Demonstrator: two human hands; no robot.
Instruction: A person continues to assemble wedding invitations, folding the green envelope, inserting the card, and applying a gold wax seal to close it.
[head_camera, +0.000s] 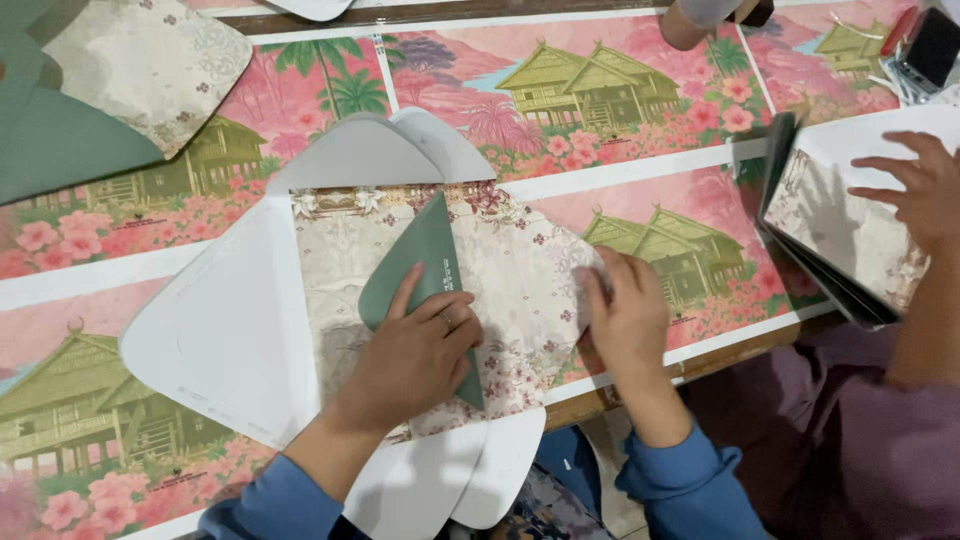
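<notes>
A flat unfolded envelope blank (230, 330) with a floral cream middle and white rounded flaps lies in front of me. My left hand (415, 355) presses down on a green folded flap (425, 255) over its centre, a ring on one finger. My right hand (625, 310) pinches the blank's right edge, fingers bent over the paper. Both sleeves are blue.
The table (620, 395) is covered with pink printed sheets (600, 100) showing green houses and flowers. Another envelope blank (140, 60) lies at the far left. At right, another person's hand (925, 190) rests on a stack of envelopes (840, 240). A dark phone (932, 45) lies at the top right.
</notes>
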